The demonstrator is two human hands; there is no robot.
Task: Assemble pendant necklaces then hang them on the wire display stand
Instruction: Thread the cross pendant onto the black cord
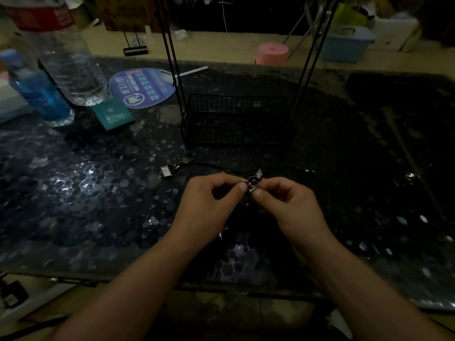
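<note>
Silvery metal glinted on the small pendant point(254, 183), pinched between the fingertips of the left hand point(209, 203) and right hand point(290, 205) just above the dark table point(98, 193), probably to steady it for threading. Its black cord point(283, 167) trailed right; a second pendant point(167, 172) lay left. The wire display stand point(236, 119) waited beyond.

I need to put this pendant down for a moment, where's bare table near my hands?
Bare table lies right of the right hand, and left of the left hand below the loose pendant. The far left is crowded: bottles, packet, fan.
</note>
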